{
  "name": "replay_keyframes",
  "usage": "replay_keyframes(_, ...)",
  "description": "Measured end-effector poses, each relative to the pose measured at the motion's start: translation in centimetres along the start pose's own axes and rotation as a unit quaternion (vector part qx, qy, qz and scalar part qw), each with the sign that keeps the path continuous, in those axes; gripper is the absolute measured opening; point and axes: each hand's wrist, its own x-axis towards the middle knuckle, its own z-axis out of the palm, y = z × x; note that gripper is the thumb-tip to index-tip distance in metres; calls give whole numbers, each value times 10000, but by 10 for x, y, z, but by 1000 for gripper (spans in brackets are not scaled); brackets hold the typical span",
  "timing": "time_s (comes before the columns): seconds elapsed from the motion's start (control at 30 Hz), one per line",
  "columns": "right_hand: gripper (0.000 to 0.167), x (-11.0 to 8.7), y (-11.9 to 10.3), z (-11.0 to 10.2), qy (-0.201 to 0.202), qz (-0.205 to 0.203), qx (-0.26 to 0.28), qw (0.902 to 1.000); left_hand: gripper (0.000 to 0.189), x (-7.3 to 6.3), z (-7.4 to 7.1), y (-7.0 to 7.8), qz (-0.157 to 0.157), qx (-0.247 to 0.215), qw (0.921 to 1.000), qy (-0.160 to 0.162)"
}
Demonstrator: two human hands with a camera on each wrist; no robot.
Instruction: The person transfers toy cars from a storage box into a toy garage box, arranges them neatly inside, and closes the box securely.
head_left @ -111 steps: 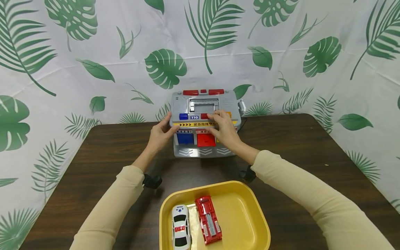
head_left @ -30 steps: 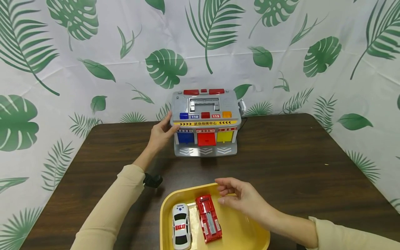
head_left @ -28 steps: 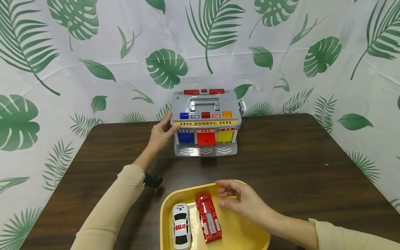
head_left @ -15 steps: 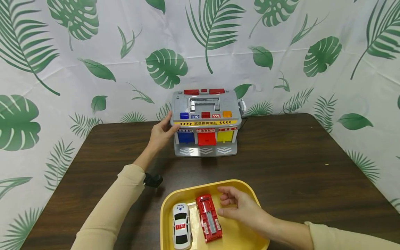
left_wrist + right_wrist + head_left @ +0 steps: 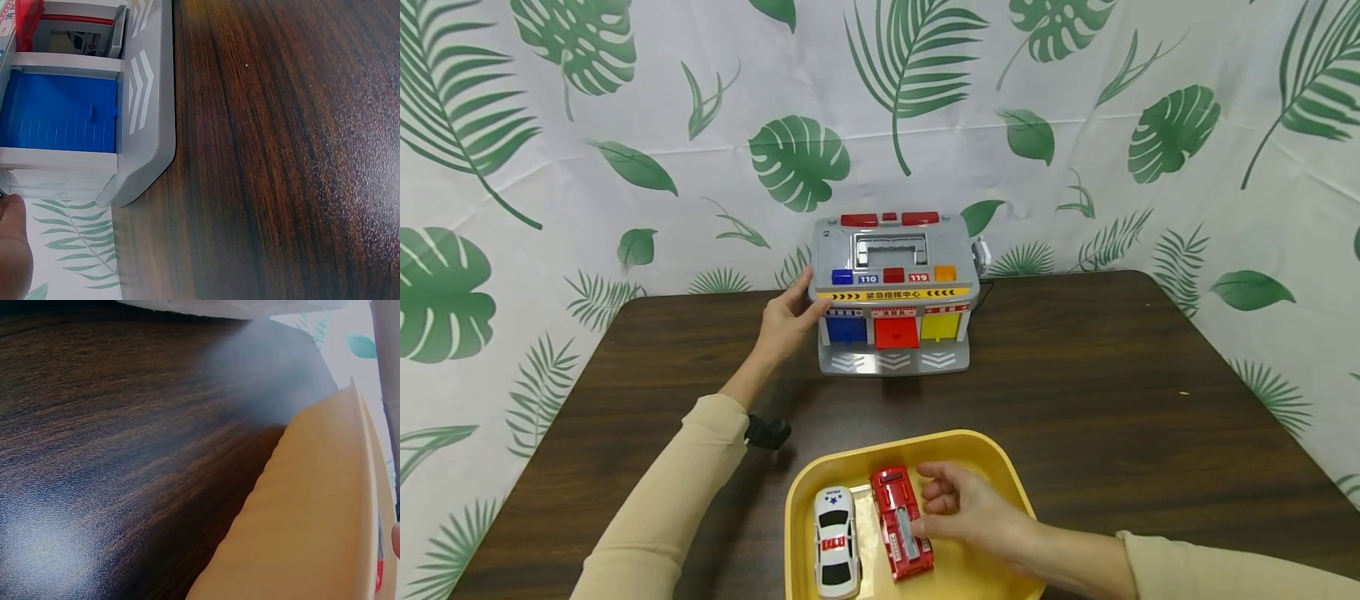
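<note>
A grey toy emergency station point(image 5: 891, 250) with a carry handle stands at the back of the table. Its blue door point(image 5: 59, 112) and yellow door point(image 5: 940, 327) are down, while the red door point(image 5: 896, 333) is swung outward. My left hand point(image 5: 784, 323) grips the left end of the station, thumb along the roof's front edge. Over the yellow tray point(image 5: 1003, 475), my right hand point(image 5: 973, 512) has loosely bent fingers beside the red toy fire truck point(image 5: 895, 500); the thumb overlaps the truck's ladder. A white toy police car point(image 5: 833, 533) lies left of the truck.
The dark wooden table point(image 5: 1112, 400) reaches back to a leaf-patterned cloth point(image 5: 700, 192). A small grey-white part point(image 5: 982, 257) sticks out from the station's right side, with a dark cord below it.
My right hand has left the station's front and come down to the tray. In the last second it has moved left and lower, up to the fire truck. My left hand stays put.
</note>
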Motion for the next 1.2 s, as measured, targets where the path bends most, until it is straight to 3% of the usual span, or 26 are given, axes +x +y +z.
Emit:
replay_keyframes(0.2, 77, 0, 0, 3, -123, 127, -36, 9998, 65, 0, 0, 1, -39, 19, 10000, -2)
replay_keyframes(0.53, 81, 3, 3, 9, -133, 1, -185, 9997, 64, 1, 0, 1, 100, -52, 9999, 5)
replay_keyframes(0.93, 72, 6, 4, 10, -346, 189, -18, 9992, 63, 1, 0, -1, 100, 72, 9999, 30)
replay_keyframes(1.2, 69, 5, 3, 12, -286, 294, -77, 9991, 64, 0, -1, 0, 18, 156, 9999, 55)
